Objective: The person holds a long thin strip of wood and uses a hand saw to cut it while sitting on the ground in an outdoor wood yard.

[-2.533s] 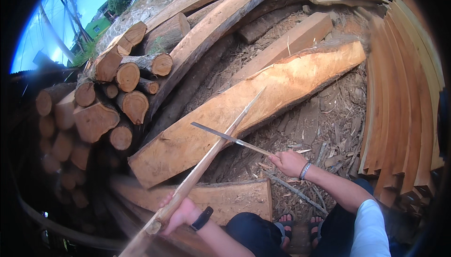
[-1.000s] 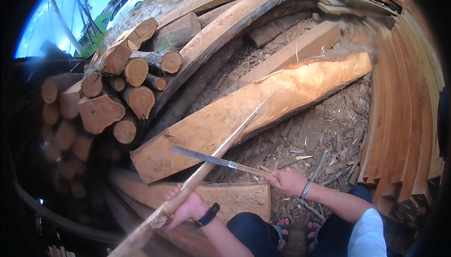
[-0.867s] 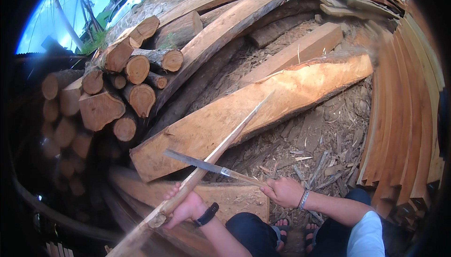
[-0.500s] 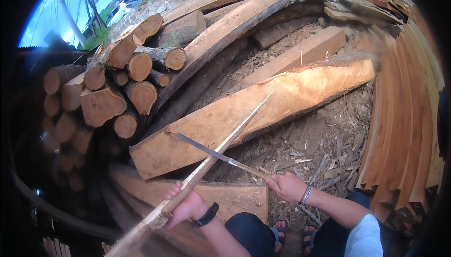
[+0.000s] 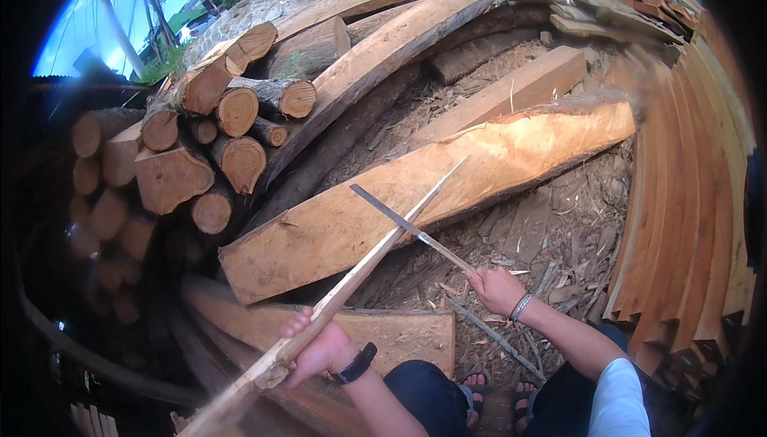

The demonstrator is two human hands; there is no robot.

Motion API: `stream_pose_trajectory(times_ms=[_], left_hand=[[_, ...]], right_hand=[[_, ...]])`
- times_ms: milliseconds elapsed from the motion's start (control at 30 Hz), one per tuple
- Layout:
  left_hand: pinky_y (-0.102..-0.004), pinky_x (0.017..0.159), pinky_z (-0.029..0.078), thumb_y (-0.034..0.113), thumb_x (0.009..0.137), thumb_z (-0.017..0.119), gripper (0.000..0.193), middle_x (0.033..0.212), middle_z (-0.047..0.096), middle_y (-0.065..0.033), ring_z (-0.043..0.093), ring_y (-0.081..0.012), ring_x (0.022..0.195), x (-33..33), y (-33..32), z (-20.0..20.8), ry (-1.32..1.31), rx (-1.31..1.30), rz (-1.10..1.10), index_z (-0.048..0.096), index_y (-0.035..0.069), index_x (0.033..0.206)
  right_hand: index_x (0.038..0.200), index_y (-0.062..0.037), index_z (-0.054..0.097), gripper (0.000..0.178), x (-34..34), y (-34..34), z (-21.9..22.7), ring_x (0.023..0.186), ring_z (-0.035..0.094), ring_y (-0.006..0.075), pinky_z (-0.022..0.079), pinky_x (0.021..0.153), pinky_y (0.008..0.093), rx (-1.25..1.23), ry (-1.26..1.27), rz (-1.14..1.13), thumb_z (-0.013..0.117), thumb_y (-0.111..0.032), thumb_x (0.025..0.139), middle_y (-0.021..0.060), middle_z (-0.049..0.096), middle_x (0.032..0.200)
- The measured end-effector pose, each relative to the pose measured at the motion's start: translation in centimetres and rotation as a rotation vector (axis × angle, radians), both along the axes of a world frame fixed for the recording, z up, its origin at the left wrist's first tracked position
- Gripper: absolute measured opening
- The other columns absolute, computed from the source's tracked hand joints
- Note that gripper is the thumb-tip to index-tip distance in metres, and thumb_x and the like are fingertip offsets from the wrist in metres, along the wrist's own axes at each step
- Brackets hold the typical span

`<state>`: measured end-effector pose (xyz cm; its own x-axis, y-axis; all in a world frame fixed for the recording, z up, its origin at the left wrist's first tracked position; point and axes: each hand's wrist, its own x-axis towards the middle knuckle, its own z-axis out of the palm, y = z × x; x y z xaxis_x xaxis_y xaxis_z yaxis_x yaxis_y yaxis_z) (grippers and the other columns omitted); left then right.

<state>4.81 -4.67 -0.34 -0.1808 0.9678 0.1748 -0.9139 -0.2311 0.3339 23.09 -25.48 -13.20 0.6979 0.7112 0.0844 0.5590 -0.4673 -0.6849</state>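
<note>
My left hand (image 5: pixel 323 347) is wrapped round a long pale wooden pole (image 5: pixel 361 272), with a dark watch on that wrist. Slanting up and away to the right, the pole narrows to a sharp tip over a big sawn slab. My right hand (image 5: pixel 497 290) grips the wooden handle of a long narrow knife (image 5: pixel 387 212). Its dark straight blade, seemingly rough-edged, crosses the pole below the tip and points up to the left. Whether the blade touches the wood I cannot tell. A knot or stub shows on the pole beside my left hand.
The thick slab (image 5: pixel 431 185) lies across the ground ahead, a shorter timber (image 5: pixel 407 341) nearer me. Stacked logs (image 5: pixel 240 113) stand at the left, and long planks (image 5: pixel 683 197) line the right. Bark, chips and a thin stick (image 5: pixel 495 331) litter the ground by my sandalled feet.
My right hand has moved the knife up and away to the right, so its blade crosses the pole nearer the tip. My left hand and the pole have barely moved.
</note>
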Motion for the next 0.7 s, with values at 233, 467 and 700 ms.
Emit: stream_pose_trajectory(times_ms=[233,467,700], left_hand=[[-0.0360,0.065,0.040,0.093,0.070,0.006,0.093,0.056,0.039,-0.0048,0.042,-0.0199,0.057,0.4,-0.5,0.3,-0.011,-0.016,-0.015,0.046,0.009,0.066],[-0.0382,0.066,0.041,0.095,0.069,0.010,0.094,0.058,0.042,-0.0061,0.043,-0.0215,0.057,-0.4,0.4,-0.4,-0.015,0.009,-0.006,0.045,0.007,0.066],[-0.0371,0.064,0.040,0.097,0.066,0.012,0.096,0.060,0.044,-0.0054,0.043,-0.0207,0.056,-0.2,0.5,-0.6,-0.051,0.076,-0.020,0.046,0.008,0.067]], right_hand=[[0.089,0.0004,0.060,0.049,1.5,-0.7,0.2,0.067,0.063,0.0471,0.051,0.066,0.0556,-0.070,-0.067,-0.064,0.038,-0.041,0.101,0.0284,0.061,0.066],[0.087,0.0020,0.058,0.052,-2.0,-0.1,1.4,0.067,0.064,0.0459,0.052,0.065,0.0536,-0.052,-0.117,0.054,0.039,-0.044,0.101,0.0278,0.062,0.068],[0.090,0.0004,0.059,0.051,-4.0,0.1,1.4,0.068,0.064,0.0464,0.052,0.062,0.0559,-0.064,-0.098,0.103,0.037,-0.044,0.101,0.0272,0.062,0.067]])
